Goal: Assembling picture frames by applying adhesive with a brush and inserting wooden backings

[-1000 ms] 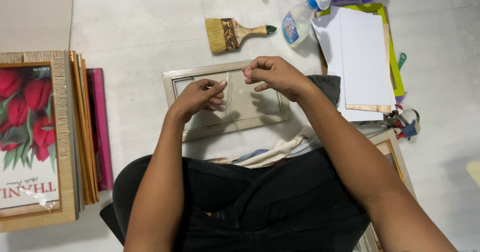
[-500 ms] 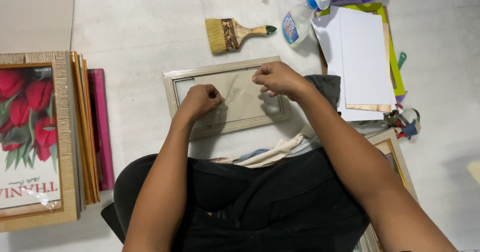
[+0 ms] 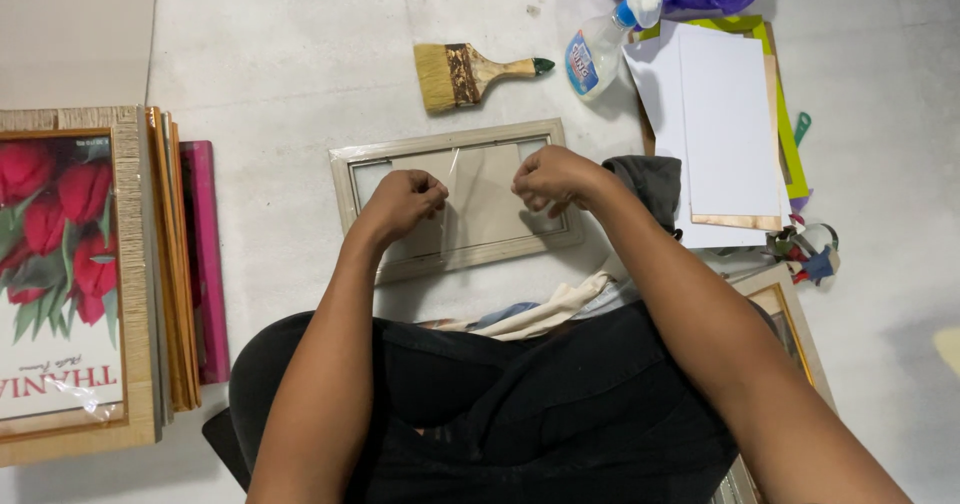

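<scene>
The pale picture frame (image 3: 460,199) lies on the floor; left hand (image 3: 400,202) has drawn in, both hands' grips, right hand (image 3: 553,177) too, pinching clear film (image 3: 455,179).

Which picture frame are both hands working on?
The pale empty frame lying flat before the knees, under the left hand and right hand; the others are stacked aside.

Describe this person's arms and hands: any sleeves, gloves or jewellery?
Both arms are bare from the hands up to the picture's lower edge, with no sleeves showing. The left hand and right hand wear no gloves, and no watch or bracelet shows. Dark clothing covers the lap.
</scene>
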